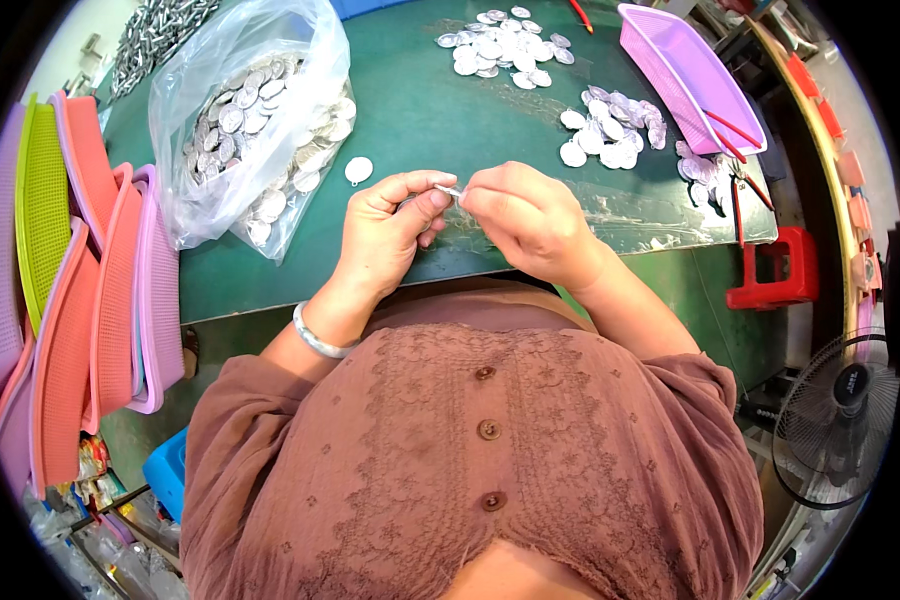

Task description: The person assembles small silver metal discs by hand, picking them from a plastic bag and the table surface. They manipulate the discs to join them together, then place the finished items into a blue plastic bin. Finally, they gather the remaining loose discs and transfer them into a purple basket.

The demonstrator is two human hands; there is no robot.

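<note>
A glossy green tabletop (410, 110) fills the upper frame, with a red plastic stool (802, 268) at right and a wire-caged fan (850, 385) lower right. Flat, round silvery discs (505, 45) heap at upper centre; crinkled clear bag (320, 35) upper left; mesh-textured baskets (62, 390) at left. At centre, left hand (385, 225) and right hand (535, 220) pinch a small silvery piece (449, 190).

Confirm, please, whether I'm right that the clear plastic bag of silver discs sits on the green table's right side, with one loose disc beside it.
The side is wrong: the head view shows the clear plastic bag of silver discs on the left side of the green table, with one loose disc beside it.
</note>
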